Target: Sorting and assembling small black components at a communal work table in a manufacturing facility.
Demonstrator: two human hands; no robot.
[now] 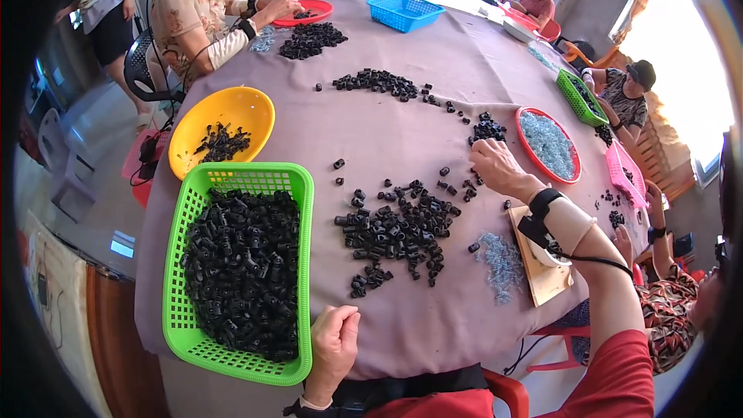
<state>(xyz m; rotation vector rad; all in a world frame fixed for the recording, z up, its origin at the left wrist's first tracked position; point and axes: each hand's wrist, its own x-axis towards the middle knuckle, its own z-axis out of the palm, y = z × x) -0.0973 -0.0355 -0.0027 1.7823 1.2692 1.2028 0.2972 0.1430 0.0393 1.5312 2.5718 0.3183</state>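
My left hand (334, 344) is curled closed at the table's front edge, beside the green basket (303, 294). Whatever it may hold is hidden inside the fingers. That basket is heaped with small black plastic cord-lock-like pieces (244, 271). Stretched far forward, my right hand (501, 166) has its fingers bent down and together at a small pile of black parts (487, 128); I cannot make out what is in them. Between my hands lies a larger loose pile of black cylindrical parts (406, 224). Small clear-bluish pieces (501, 263) lie scattered near my right forearm.
A yellow bowl (259, 108) holds black bits at left; a red-rimmed plate (573, 174) of clear pieces sits right. A wooden board (542, 282) with a white dish lies under my forearm. Farther off are a blue basket (406, 14), more black piles and several people working.
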